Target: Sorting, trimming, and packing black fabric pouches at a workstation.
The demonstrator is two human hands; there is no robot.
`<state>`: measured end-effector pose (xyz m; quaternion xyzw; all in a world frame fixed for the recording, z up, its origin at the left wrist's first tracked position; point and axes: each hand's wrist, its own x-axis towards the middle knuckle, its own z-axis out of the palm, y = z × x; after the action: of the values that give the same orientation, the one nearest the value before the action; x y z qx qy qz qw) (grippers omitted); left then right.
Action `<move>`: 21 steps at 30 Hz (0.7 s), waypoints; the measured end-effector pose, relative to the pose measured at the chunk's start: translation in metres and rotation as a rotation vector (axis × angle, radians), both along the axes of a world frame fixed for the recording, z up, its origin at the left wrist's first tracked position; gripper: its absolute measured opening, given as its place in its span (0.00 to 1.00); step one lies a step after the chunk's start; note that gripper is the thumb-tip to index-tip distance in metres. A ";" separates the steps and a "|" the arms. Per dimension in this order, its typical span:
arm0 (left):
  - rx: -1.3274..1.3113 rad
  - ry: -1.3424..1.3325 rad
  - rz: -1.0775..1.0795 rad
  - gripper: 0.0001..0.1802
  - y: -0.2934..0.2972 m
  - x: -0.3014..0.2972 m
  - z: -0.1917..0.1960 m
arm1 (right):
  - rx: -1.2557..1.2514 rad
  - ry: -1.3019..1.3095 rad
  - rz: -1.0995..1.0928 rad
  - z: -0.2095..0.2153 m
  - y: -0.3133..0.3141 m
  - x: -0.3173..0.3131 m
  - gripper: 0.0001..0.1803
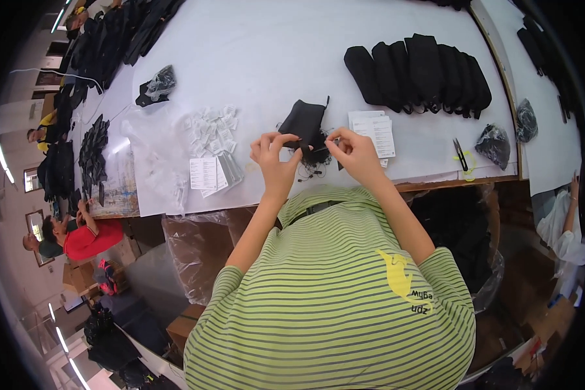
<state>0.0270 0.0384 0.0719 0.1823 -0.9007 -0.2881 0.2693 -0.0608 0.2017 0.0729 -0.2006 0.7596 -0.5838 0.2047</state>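
A small black fabric pouch [303,119] lies on the white table in front of me, with a short tab at its upper right corner. My left hand [276,161] pinches dark material at the pouch's near edge between thumb and forefinger. Close by on the right, my right hand [359,157] holds a thin black cord between its fingertips; where the cord ends is too small to tell. Under and between the hands sits a tangle of black strings [311,171] with small dark ends.
White printed cards [209,175] and a heap of small white tags [213,130] lie left; more cards [376,133] lie right. Several black pouches [422,75] are lined up at the back right. Black-handled snips [460,155] and a bagged black bundle [494,145] lie near the right edge.
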 end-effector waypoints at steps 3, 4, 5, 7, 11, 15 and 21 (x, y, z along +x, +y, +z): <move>0.072 -0.134 -0.017 0.11 -0.004 0.012 0.004 | 0.064 0.135 0.127 0.005 -0.015 0.006 0.05; 0.068 -0.131 -0.010 0.11 -0.003 0.014 0.006 | 0.065 0.176 0.152 0.008 -0.017 0.009 0.05; 0.184 -0.149 -0.011 0.10 -0.001 0.015 0.008 | 0.061 0.178 0.156 0.007 -0.018 0.011 0.05; 0.303 -0.163 -0.015 0.09 0.000 0.016 0.010 | -0.011 0.259 0.167 0.002 -0.018 0.015 0.05; 0.393 -0.083 -0.110 0.06 0.004 0.022 0.013 | -0.044 0.299 0.164 0.001 -0.015 0.019 0.05; 0.593 0.013 -0.043 0.05 0.007 0.022 0.021 | -0.183 -0.169 0.163 -0.001 -0.012 0.017 0.06; 1.079 0.162 -0.169 0.06 0.018 0.023 0.062 | -0.455 -0.531 0.114 0.039 0.011 0.009 0.07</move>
<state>0.0504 0.0560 0.1336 0.1987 -0.6130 -0.7427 0.1821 -0.0518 0.2128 0.1117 -0.1243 0.5181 -0.7574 0.3776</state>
